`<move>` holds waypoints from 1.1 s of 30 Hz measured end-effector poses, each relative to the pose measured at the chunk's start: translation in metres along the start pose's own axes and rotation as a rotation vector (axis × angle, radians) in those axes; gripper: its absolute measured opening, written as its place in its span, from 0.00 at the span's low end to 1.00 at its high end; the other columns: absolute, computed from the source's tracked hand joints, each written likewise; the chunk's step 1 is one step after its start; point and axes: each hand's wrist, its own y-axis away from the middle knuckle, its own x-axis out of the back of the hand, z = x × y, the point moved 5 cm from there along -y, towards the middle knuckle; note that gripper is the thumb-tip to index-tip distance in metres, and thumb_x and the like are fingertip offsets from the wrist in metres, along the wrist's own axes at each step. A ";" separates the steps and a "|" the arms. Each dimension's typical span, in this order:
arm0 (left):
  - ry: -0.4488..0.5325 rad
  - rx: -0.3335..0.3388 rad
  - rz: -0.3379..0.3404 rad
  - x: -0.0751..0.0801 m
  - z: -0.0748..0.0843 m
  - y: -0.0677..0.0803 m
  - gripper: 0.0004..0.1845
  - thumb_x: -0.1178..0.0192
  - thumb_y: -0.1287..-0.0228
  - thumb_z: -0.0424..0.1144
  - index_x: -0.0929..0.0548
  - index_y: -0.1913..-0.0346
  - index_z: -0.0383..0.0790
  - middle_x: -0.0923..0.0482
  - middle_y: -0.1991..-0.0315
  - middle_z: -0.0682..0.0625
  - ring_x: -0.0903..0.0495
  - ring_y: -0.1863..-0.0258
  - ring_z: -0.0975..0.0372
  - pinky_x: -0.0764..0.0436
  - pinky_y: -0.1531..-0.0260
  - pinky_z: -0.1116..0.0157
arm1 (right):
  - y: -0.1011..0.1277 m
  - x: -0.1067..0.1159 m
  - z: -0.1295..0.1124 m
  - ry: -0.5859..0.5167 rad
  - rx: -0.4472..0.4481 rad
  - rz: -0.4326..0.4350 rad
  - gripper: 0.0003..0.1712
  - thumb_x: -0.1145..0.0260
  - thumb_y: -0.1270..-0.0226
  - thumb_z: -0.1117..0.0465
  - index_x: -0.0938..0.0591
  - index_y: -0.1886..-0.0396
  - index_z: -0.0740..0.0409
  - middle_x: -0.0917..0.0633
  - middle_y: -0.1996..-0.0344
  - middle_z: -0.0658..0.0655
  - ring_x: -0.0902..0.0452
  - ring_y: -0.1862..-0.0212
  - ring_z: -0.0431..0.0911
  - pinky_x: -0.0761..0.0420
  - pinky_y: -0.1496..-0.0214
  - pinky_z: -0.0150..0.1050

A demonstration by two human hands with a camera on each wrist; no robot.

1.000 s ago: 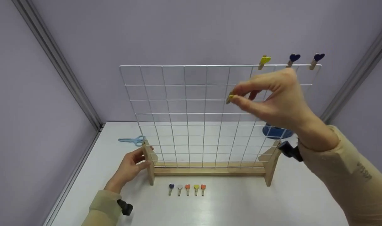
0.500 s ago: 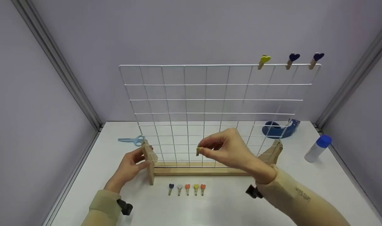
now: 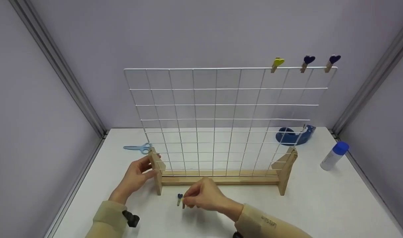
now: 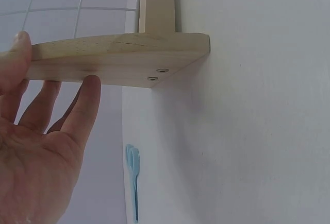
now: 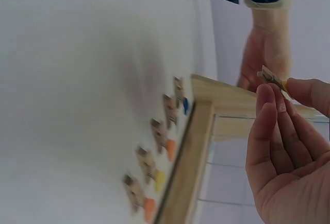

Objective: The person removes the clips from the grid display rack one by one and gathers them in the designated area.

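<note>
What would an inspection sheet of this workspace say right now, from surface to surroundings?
Surface: flat white tabletop; no spill seen.
Job's things: white wire grid in pale wooden stand; one yellow-heart wooden clip and two dark-blue-heart wooden clips at the right of its top wire; five wooden heart clips in a row before the stand, one heart's colour hidden.
Clutter: light-blue scissors beyond the stand's left end; dark-blue tape dispenser and white blue-capped cylinder at right.
Hands: left hand holds the stand's left end; right hand pinches another yellow-heart clip near the row's dark-blue end.
Cables: nothing seen.
Surroundings: pale lavender walls, grey metal corner posts.
</note>
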 end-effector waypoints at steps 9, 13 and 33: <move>0.020 -0.008 -0.002 0.000 -0.001 0.000 0.33 0.33 0.23 0.25 0.24 0.18 0.38 0.23 0.18 0.38 0.22 0.20 0.39 0.16 0.22 0.49 | -0.002 -0.047 0.038 -0.111 -0.242 0.038 0.02 0.18 0.38 0.67 0.02 0.69 0.56 0.05 0.76 0.57 0.13 0.77 0.37 0.13 0.76 0.27; 0.024 -0.013 -0.013 -0.001 -0.003 0.001 0.34 0.33 0.23 0.26 0.25 0.17 0.39 0.25 0.18 0.38 0.23 0.19 0.38 0.15 0.23 0.50 | -0.002 -0.057 0.045 -0.083 -0.288 0.046 0.04 0.18 0.37 0.66 0.03 0.71 0.56 0.06 0.78 0.56 0.15 0.80 0.37 0.15 0.78 0.26; 0.013 0.000 0.007 0.000 -0.002 0.001 0.33 0.32 0.22 0.27 0.24 0.18 0.40 0.22 0.19 0.40 0.22 0.20 0.41 0.16 0.22 0.48 | -0.005 -0.063 0.049 0.155 -0.261 0.098 0.07 0.16 0.38 0.60 0.04 0.76 0.52 0.11 0.85 0.47 0.20 0.80 0.36 0.23 0.73 0.26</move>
